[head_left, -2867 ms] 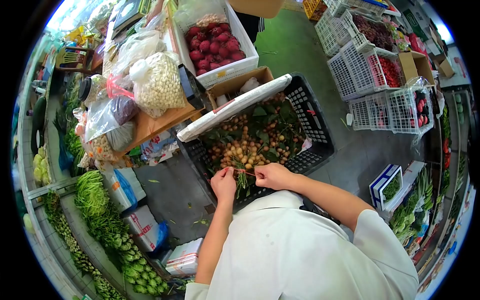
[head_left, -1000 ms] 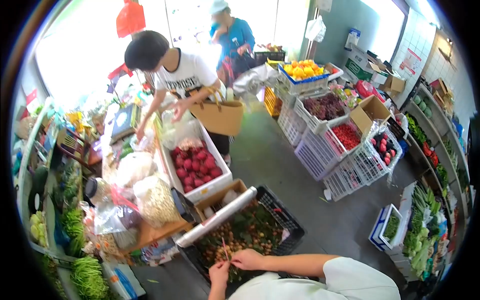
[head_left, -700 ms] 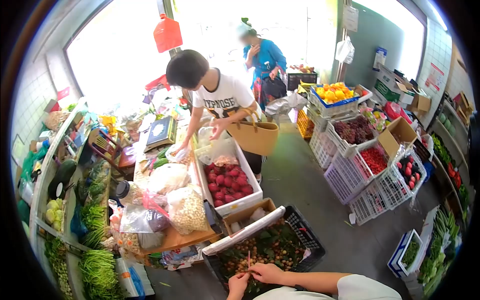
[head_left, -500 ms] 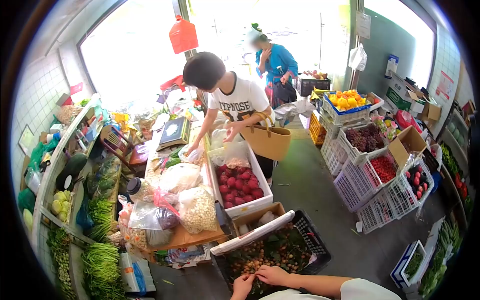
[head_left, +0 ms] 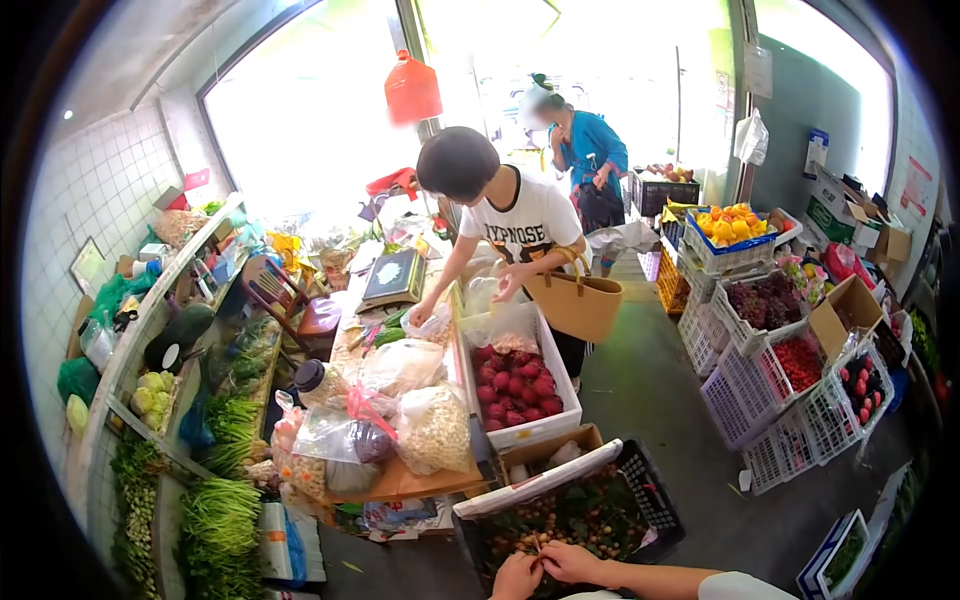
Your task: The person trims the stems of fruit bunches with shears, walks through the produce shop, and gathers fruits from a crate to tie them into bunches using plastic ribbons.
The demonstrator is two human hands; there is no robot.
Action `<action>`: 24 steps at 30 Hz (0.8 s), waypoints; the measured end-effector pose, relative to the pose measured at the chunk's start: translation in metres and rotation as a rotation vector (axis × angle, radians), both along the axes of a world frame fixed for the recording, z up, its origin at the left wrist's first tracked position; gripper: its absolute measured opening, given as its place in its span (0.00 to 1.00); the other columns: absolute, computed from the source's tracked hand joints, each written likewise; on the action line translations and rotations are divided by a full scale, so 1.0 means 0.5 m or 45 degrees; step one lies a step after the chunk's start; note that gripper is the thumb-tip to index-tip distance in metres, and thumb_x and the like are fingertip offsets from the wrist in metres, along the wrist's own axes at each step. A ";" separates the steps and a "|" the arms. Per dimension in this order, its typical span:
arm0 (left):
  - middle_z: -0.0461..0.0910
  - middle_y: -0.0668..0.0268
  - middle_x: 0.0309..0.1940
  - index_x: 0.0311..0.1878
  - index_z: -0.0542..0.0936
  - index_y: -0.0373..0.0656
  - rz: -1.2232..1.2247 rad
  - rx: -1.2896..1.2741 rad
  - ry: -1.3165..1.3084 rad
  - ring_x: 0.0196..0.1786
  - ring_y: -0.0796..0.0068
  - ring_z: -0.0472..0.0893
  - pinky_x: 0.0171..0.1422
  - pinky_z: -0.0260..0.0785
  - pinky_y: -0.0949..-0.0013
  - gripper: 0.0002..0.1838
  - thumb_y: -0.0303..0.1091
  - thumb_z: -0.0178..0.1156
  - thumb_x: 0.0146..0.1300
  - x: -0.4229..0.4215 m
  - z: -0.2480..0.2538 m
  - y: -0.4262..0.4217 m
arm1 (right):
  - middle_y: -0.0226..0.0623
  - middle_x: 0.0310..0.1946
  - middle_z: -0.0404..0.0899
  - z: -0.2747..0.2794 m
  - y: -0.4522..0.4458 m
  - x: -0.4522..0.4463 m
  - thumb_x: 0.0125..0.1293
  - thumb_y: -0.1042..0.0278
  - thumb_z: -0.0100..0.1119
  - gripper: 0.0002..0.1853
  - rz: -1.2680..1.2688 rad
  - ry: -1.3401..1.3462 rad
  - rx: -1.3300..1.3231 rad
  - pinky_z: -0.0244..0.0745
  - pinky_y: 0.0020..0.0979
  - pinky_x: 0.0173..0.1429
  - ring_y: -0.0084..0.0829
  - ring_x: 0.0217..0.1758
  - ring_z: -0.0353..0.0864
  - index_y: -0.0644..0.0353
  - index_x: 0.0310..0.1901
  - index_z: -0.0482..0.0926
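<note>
My left hand point(head_left: 517, 577) and my right hand point(head_left: 571, 563) are close together at the bottom, over the near side of a black plastic crate point(head_left: 648, 480). The fingertips of both are pinched together. Whatever lies between them is too small to make out. Beneath and beyond my hands, the crate holds small round brown fruit point(head_left: 560, 525) on twigs with dark green leaves point(head_left: 602, 500). A white foam board point(head_left: 540, 478) leans along the crate's far side.
A white box of dark red fruit point(head_left: 515, 385) stands beyond, beside a table with bagged goods point(head_left: 433, 430). A person in a white shirt point(head_left: 520, 215) with a tan bag point(head_left: 578, 300) reaches over it. Stacked crates point(head_left: 740, 400) stand right, greens point(head_left: 215, 530) left. Another person point(head_left: 597, 150) stands farther back.
The view has turned, so the scene sits farther right and lower. My hands remain pinched together over the crate. The person in white still reaches over the table.
</note>
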State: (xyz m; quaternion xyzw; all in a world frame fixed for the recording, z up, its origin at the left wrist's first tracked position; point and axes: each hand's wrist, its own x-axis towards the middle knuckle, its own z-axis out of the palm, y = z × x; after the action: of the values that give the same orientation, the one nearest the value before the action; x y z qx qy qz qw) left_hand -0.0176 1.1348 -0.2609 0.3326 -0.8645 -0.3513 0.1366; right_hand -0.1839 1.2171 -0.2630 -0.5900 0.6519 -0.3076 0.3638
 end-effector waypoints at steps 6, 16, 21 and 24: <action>0.84 0.51 0.43 0.43 0.87 0.40 0.122 0.102 -0.057 0.49 0.48 0.83 0.55 0.75 0.51 0.13 0.41 0.64 0.68 0.008 -0.029 0.000 | 0.47 0.43 0.86 -0.012 -0.002 0.001 0.72 0.57 0.59 0.15 -0.106 0.015 0.117 0.81 0.42 0.52 0.47 0.48 0.86 0.60 0.47 0.87; 0.88 0.61 0.39 0.51 0.88 0.35 0.434 1.167 0.088 0.37 0.73 0.83 0.41 0.75 0.67 0.15 0.37 0.65 0.74 0.022 -0.030 -0.017 | 0.45 0.38 0.88 -0.030 0.007 -0.004 0.70 0.54 0.61 0.16 -0.091 -0.120 0.053 0.81 0.44 0.48 0.48 0.41 0.87 0.56 0.49 0.89; 0.88 0.61 0.38 0.49 0.89 0.35 0.354 1.053 0.106 0.35 0.73 0.82 0.41 0.75 0.66 0.14 0.38 0.65 0.73 0.032 -0.057 -0.021 | 0.48 0.36 0.86 -0.011 0.012 -0.005 0.68 0.57 0.59 0.14 -0.072 -0.072 0.056 0.79 0.47 0.48 0.52 0.43 0.86 0.60 0.40 0.84; 0.88 0.62 0.37 0.49 0.89 0.35 0.419 1.130 0.109 0.34 0.73 0.82 0.40 0.74 0.65 0.15 0.38 0.66 0.73 0.025 -0.039 -0.015 | 0.48 0.35 0.86 -0.004 0.014 -0.005 0.67 0.56 0.59 0.14 -0.093 -0.066 0.064 0.80 0.48 0.47 0.52 0.42 0.86 0.60 0.38 0.83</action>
State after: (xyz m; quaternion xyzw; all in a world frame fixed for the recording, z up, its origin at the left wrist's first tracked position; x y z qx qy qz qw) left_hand -0.0049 1.1270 -0.2804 0.4765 -0.5602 -0.6739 0.0705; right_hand -0.1862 1.2242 -0.2649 -0.5484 0.6709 -0.3193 0.3836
